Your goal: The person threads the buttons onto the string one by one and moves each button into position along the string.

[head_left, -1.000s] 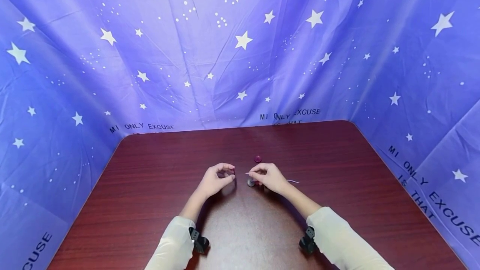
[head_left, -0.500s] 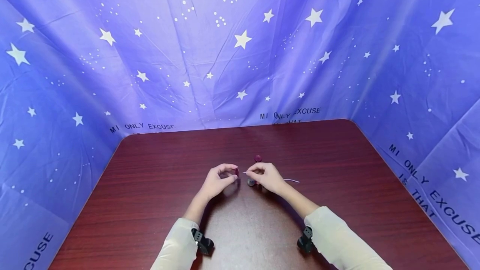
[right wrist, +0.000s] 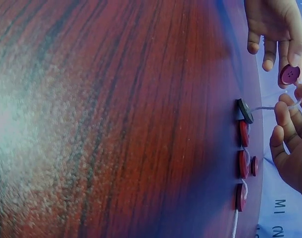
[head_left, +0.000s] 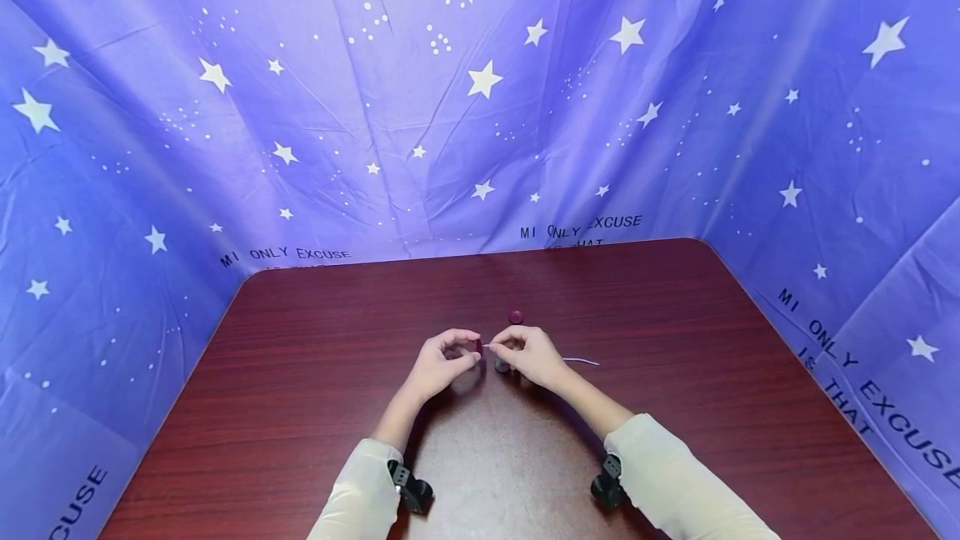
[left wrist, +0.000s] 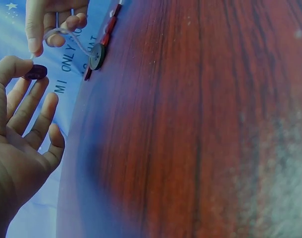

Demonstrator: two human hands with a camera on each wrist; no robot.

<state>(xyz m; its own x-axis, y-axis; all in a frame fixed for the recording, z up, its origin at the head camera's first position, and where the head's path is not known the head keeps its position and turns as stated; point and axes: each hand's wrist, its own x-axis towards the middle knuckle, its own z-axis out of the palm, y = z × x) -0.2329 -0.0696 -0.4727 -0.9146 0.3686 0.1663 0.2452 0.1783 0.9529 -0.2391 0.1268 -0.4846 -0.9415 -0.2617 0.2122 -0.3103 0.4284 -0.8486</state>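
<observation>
My left hand [head_left: 438, 367] pinches a dark red button [right wrist: 290, 74] on edge between thumb and fingertips. Facing it, my right hand [head_left: 540, 357] pinches a pale string [right wrist: 262, 107] near its end, and the string's tip is at the button; whether it passes through a hole I cannot tell. From the right fingers the string runs down to a dark grey-green button [left wrist: 97, 56] that is threaded on it. Behind that one, several red buttons [right wrist: 243, 164] sit in a row along the same string, mostly hidden under my right hand in the head view.
A loose dark red button [head_left: 516, 317] lies on the wooden table [head_left: 337, 440] beyond my right hand. The string's tail [head_left: 581, 361] sticks out to the right of that wrist. A blue star-patterned curtain [head_left: 390, 107] surrounds the table's back and sides.
My left hand has moved right with its button, and my right hand slightly left. The gap between the button and the string's tip has closed.
</observation>
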